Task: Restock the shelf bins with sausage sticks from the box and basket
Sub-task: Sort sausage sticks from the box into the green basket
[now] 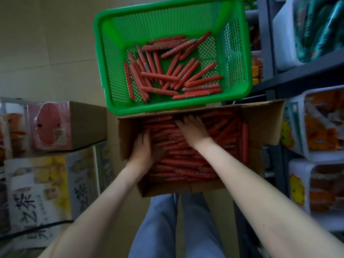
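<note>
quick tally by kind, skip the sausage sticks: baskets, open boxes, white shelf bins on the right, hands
green basket: 1
open cardboard box: 1
white shelf bins: 3
hands, left hand and right hand: 2
Total: 7

left hand (142,148) palm-down, fingers straight | right hand (192,129) flat, fingers spread

— How many containers hold sausage sticks (187,76)?
— Two: one green basket (104,58) and one cardboard box (268,125).
— And the sticks?
— Dozens in each, too many to count.
— Shelf bins (307,157)?
— At least three. Also two side cartons (87,123), one left hand (142,148) and one right hand (193,129).
</note>
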The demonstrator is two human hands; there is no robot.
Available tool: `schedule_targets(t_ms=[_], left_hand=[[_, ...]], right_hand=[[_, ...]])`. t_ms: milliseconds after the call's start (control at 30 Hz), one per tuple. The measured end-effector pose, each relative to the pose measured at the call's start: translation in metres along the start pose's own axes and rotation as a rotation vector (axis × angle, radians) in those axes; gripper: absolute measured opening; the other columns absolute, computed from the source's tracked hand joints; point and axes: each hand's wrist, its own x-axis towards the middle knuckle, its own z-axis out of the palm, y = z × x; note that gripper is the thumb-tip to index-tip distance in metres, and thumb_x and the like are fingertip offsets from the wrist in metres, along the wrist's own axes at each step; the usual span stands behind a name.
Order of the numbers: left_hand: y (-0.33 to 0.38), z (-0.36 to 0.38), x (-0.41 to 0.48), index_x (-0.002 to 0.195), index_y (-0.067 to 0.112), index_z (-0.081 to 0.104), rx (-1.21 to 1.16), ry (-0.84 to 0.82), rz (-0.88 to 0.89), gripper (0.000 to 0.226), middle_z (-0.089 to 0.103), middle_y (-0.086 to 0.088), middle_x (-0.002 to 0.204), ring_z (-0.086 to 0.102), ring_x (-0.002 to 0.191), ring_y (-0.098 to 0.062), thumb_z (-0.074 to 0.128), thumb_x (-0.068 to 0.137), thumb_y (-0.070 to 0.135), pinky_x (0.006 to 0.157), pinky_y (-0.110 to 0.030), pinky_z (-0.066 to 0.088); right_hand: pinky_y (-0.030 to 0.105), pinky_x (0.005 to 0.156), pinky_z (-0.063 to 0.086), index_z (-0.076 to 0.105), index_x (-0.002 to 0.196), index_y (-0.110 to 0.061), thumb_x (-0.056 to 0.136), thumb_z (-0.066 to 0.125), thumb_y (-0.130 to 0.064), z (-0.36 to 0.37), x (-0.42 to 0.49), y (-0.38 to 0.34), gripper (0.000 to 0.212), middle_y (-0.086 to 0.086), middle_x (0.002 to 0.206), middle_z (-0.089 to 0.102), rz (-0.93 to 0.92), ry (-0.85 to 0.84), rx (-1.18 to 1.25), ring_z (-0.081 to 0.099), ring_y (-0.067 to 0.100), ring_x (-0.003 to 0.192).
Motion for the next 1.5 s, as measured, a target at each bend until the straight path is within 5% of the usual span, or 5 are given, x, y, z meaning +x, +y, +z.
schedule_targets(t_ms=[300, 600, 767, 1067, 1500], left_hand=[[0.027, 0.028, -0.003, 0.132, 0.008, 0.047, 0.329, 0.061, 0.320, 0.046, 0.051, -0.015, 0.130, 0.045, 0.121, -0.033, 0.058, 0.088, 0.019, 0.102, -0.039, 0.033], [0.011, 0.016, -0.010, 0.130, 0.016, 0.047, 0.629, -0.066, -0.056, 0.034, 0.056, -0.013, 0.124, 0.059, 0.100, -0.029, 0.032, 0.100, 0.025, 0.076, -0.034, 0.047], [-0.026, 0.015, -0.031, 0.083, 0.007, 0.069, 0.787, 0.171, 0.249, 0.033, 0.058, -0.008, 0.059, 0.056, 0.055, -0.029, 0.037, 0.072, 0.007, 0.050, -0.030, 0.045], [-0.034, 0.013, -0.029, 0.096, 0.004, 0.070, 0.714, 0.285, 0.363, 0.035, 0.066, -0.011, 0.074, 0.062, 0.066, -0.030, 0.041, 0.077, 0.008, 0.060, -0.033, 0.051], [-0.056, 0.017, -0.038, 0.092, 0.006, 0.067, 0.702, 0.272, 0.547, 0.029, 0.066, -0.015, 0.088, 0.063, 0.077, -0.031, 0.041, 0.079, 0.010, 0.070, -0.036, 0.051]], right_hand=[[0.034, 0.101, 0.031, 0.047, 0.136, -0.021, 0.096, 0.050, -0.022, 0.014, -0.061, 0.002, 0.041, 0.003, 0.135, 0.048, -0.184, -0.001, 0.320, 0.037, 0.024, 0.127], [0.032, 0.113, 0.010, 0.021, 0.150, -0.018, 0.088, 0.048, -0.004, 0.008, -0.030, -0.012, 0.068, 0.002, 0.156, 0.019, -0.195, 0.103, 0.331, 0.014, 0.022, 0.143], [0.037, 0.114, 0.011, 0.005, 0.152, -0.018, 0.095, 0.036, -0.008, 0.012, 0.009, -0.036, 0.065, 0.002, 0.158, 0.009, -0.152, 0.067, 0.084, 0.011, 0.025, 0.143], [0.032, 0.099, 0.031, 0.060, 0.124, -0.018, 0.086, 0.026, -0.010, 0.001, 0.019, -0.068, 0.051, -0.003, 0.119, 0.059, -0.046, 0.163, -0.152, 0.051, 0.016, 0.114], [0.035, 0.102, 0.020, 0.034, 0.137, -0.007, 0.083, 0.006, -0.011, 0.021, 0.005, -0.043, 0.061, 0.012, 0.131, 0.046, -0.114, 0.064, -0.105, 0.035, 0.029, 0.124]])
